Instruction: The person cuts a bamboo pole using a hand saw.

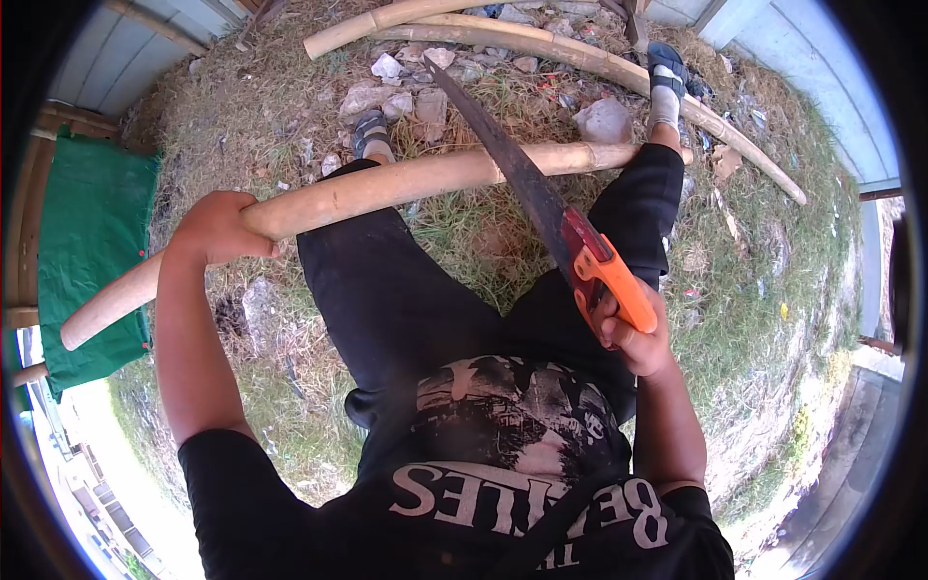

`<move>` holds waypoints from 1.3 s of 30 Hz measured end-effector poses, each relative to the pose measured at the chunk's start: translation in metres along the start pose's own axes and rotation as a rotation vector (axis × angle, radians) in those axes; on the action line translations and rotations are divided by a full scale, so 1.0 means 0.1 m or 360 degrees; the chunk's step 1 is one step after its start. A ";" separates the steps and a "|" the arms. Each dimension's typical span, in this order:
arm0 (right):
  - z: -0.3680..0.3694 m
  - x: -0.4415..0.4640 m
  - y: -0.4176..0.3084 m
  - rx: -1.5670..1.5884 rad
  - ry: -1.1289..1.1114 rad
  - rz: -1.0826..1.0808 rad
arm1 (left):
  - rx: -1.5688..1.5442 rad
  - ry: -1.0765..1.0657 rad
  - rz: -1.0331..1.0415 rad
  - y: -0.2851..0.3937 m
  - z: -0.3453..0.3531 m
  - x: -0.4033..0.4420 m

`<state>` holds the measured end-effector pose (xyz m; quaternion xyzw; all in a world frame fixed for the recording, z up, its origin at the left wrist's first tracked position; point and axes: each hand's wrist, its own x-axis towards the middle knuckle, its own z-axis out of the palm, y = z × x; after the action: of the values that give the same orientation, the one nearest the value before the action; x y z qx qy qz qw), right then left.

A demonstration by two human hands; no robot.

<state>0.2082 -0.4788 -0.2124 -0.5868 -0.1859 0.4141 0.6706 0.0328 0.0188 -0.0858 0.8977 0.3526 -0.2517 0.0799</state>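
A thick bamboo pole [387,187] lies slanted in front of me, over my thigh on the left and reaching to my other leg. My left hand [218,228] is wrapped round it, left of its middle. In my right hand [633,333] is a handsaw [517,174], gripped by its orange and dark red handle. The dark blade points up and away to the left. It passes above the pole in this view; whether its teeth touch the bamboo I cannot tell.
More bamboo poles [541,43] lie on the ground beyond my feet. Several pale stones [604,122] are scattered among dry grass. A green sheet [92,242] hangs at the left, and light-coloured wall panels [802,82] stand at the upper right.
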 end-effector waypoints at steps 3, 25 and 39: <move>0.18 -0.14 -0.06 -0.0134 0.0035 -0.0211 | -0.0092 -0.0098 -0.0023 -0.03 -0.04 0.06; 0.11 -0.33 0.07 0.0169 0.0142 -0.0262 | 0.0326 0.0181 0.0275 0.02 -0.01 -0.30; 0.07 0.04 0.07 0.0151 0.0051 -0.0217 | 0.0140 0.0060 0.0227 -0.09 0.04 -0.02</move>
<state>0.2034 -0.4713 -0.2184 -0.5470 -0.1949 0.3662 0.7272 0.0239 0.0234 -0.0878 0.9278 0.2777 -0.2437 0.0517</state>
